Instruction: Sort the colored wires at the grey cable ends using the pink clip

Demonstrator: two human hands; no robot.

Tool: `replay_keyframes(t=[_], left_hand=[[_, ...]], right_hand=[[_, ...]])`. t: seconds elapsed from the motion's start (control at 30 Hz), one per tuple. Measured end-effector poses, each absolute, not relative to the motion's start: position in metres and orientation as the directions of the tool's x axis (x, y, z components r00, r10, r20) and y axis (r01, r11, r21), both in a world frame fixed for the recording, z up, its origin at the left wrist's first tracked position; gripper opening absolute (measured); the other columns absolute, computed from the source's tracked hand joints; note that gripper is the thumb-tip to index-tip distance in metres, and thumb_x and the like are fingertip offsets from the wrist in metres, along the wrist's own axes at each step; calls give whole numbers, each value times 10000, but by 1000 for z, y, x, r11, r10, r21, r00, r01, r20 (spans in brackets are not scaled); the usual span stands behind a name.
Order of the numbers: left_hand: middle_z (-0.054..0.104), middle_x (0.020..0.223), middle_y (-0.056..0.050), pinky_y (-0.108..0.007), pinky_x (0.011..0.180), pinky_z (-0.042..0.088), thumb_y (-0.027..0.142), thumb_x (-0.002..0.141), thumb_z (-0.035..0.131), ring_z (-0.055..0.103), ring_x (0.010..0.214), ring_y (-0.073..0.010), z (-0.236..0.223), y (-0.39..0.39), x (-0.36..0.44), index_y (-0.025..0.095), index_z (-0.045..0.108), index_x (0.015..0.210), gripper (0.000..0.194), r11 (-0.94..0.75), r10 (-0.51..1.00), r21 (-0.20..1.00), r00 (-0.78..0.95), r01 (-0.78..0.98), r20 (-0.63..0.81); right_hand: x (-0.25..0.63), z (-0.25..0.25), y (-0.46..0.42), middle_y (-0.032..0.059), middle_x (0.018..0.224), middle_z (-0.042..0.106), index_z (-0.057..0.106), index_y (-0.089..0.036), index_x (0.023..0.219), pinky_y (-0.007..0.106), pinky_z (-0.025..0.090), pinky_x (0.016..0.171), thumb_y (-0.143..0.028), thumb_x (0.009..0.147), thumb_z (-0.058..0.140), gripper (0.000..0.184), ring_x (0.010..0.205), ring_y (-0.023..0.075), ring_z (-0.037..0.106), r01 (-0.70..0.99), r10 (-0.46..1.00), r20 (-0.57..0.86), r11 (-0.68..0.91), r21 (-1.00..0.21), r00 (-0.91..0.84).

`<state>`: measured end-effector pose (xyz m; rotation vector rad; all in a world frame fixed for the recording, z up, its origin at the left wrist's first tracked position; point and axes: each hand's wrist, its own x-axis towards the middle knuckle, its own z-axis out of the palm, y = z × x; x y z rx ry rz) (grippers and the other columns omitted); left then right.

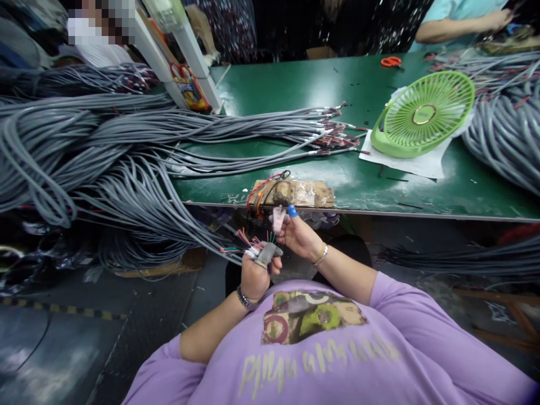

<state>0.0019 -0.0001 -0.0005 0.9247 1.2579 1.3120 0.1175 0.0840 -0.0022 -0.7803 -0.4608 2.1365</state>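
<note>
My left hand point(256, 275) is closed around the ends of several grey cables point(219, 247), with grey wrapping on its fingers. Thin coloured wires point(243, 237) fan out from the stripped ends in orange, purple, pink and green. Just to the right, my right hand point(301, 236) has its fingers drawn together close to the green wire tips. A blue cover point(292, 211) caps one of its digits, and a pale pinkish wrap point(278, 218) sits on another. Whatever lies between those fingertips is too small to make out.
A taped wooden block point(304, 193) with wires sits at the front edge of the green table point(358, 73). Grey cable bundles point(105, 135) cover the left side. A green fan point(422, 115), orange-handled scissors point(391, 61) and a post point(189, 56) stand or lie beyond. Co-workers sit opposite.
</note>
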Motion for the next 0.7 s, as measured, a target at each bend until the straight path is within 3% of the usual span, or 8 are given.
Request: replay_keyframes(t=[0.1, 0.2, 0.33, 0.4, 0.53, 0.7], left_hand=[[580, 487, 11, -202, 384, 351, 453, 806, 602, 472, 369, -77, -2, -3, 0, 156, 631, 661, 332, 92, 978, 982, -169, -167, -121], [581, 489, 5, -203, 395, 356, 454, 828, 587, 474, 377, -74, -5, -5, -1, 158, 600, 596, 377, 73, 980, 989, -174, -129, -95], [593, 490, -6, -207, 435, 390, 436, 860, 567, 502, 398, -79, -7, -6, -4, 156, 598, 571, 403, 81, 991, 995, -99, -49, -86], [609, 497, -16, -209, 445, 407, 430, 864, 567, 523, 404, -87, -7, -5, -6, 149, 611, 586, 398, 114, 993, 993, -7, 0, -114], [628, 512, -25, -209, 421, 406, 438, 864, 570, 534, 391, -94, -6, -4, -10, 134, 629, 635, 385, 165, 978, 986, 127, 19, -166], [632, 531, -10, -200, 412, 399, 416, 866, 577, 536, 397, -87, -8, -7, -10, 133, 661, 721, 329, 130, 991, 983, 61, -133, -122]], right_hand=[[125, 0, 81, 8, 675, 575, 656, -153, 836, 206, 379, 498, -682, 740, 598, 541, 532, 80, 430, -482, 739, -350, -652, -586, -575], [132, 1, 76, 1, 668, 575, 654, -140, 799, 214, 411, 505, -628, 619, 738, 527, 531, 78, 450, -342, 668, -310, -657, -672, -676], [137, 3, 69, -34, 562, 539, 609, -137, 709, 199, 374, 498, -431, 586, 831, 389, 494, 65, 448, -245, 734, -248, -493, -835, -632], [138, 5, 66, -18, 570, 564, 603, -132, 696, 202, 359, 498, -417, 608, 815, 366, 494, 69, 464, -214, 750, -226, -440, -872, -621], [137, 5, 66, -3, 581, 583, 616, -126, 683, 206, 343, 489, -407, 615, 800, 343, 494, 73, 464, -158, 736, -222, -408, -899, -639], [135, -10, 78, -73, 498, 442, 510, -159, 622, 184, 295, 441, -395, 567, 824, 397, 438, 42, 340, -301, 832, -346, -495, -815, -433]])
